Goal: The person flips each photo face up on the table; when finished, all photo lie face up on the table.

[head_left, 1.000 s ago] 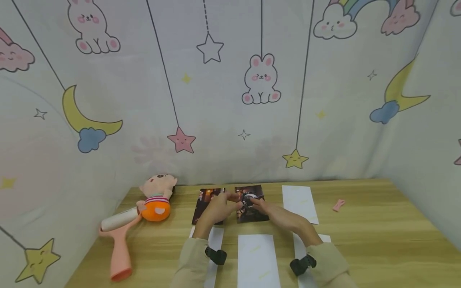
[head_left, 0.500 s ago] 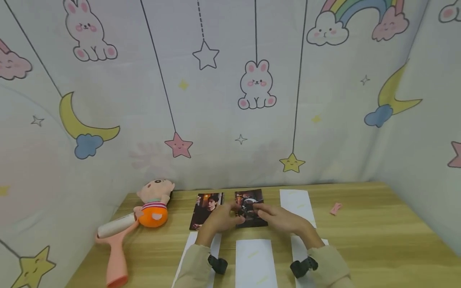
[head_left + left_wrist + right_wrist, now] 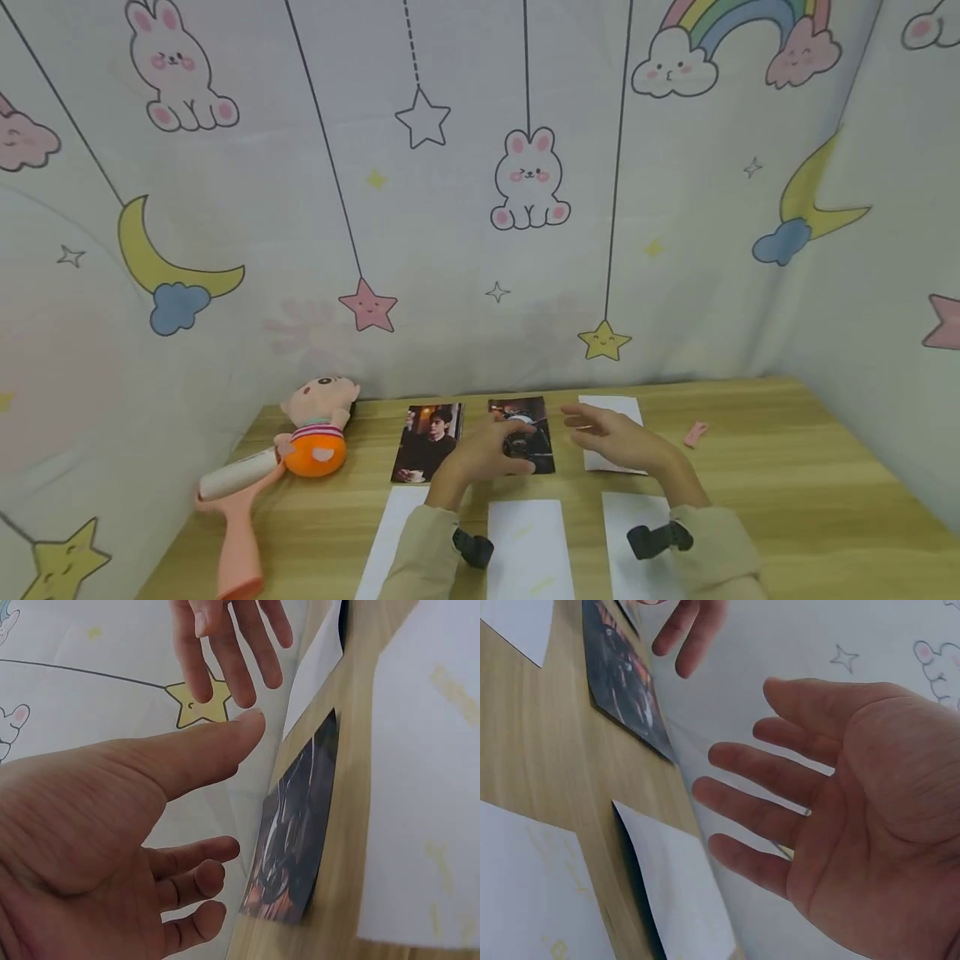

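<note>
A dark photo card (image 3: 542,454) with a motorcycle-like picture lies at the back middle of the table. Over its left part hovers my left hand (image 3: 486,454), fingers relaxed and holding nothing; in the left wrist view the thumb stands apart from the card. Above the white card (image 3: 619,461) at the back right is my right hand (image 3: 626,440), its fingers spread loosely with nothing in them. The right wrist view shows a gap between these fingers and the cards. Left of my left hand lies another photo card (image 3: 423,442), picturing a person in dark clothes.
In the front row lie white sheets: a left one (image 3: 390,533), a middle one (image 3: 528,542) and a right one (image 3: 633,521). A pink lint roller (image 3: 238,533) and a plush toy (image 3: 318,433) are at the left. A small pink clip (image 3: 696,434) lies at the right.
My right hand has moved right, from the motorcycle card to above the white card. My left hand has shifted slightly right. The camera view has tilted up a little.
</note>
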`<state>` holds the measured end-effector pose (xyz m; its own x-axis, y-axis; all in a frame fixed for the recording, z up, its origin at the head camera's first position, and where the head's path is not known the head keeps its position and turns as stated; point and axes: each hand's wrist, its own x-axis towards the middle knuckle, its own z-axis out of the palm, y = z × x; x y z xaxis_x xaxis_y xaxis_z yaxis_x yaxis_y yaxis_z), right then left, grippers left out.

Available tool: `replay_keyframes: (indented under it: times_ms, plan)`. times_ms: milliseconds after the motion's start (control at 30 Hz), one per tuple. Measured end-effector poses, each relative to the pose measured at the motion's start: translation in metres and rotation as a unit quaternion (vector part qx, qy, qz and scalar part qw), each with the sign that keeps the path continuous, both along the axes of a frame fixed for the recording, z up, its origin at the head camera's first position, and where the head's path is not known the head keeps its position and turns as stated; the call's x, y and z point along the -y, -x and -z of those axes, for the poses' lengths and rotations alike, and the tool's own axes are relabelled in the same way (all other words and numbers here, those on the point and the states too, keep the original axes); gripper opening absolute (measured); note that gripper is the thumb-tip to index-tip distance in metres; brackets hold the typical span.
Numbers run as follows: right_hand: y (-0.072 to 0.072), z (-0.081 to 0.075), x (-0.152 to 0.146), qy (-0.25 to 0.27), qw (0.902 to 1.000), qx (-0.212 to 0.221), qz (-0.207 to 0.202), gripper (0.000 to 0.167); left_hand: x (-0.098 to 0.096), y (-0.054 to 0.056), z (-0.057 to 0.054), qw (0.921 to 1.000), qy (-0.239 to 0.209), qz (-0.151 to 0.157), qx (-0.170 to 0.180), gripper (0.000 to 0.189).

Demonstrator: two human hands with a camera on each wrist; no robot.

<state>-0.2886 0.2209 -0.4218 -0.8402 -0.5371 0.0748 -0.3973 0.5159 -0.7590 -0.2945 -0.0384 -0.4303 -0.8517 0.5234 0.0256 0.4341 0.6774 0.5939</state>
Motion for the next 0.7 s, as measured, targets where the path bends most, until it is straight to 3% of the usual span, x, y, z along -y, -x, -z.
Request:
replay_keyframes:
  times_ms: [267,533,700]
  plan:
    - [0.001,0.000,-0.022,0.005,0.9999,0.014,0.008,0.063,-0.026,-0.001,-0.005,0.9999,0.008,-0.008,-0.004,0.057]
    - [0.000,-0.001,-0.039,-0.034,0.9983,0.015,0.045,0.067,-0.051,-0.001,-0.001,0.9984,0.051,-0.023,0.001,0.059]
    - [-0.001,0.001,-0.051,-0.056,0.9951,0.041,0.070,0.072,-0.066,0.000,0.003,0.9981,0.060,-0.008,0.014,0.058]
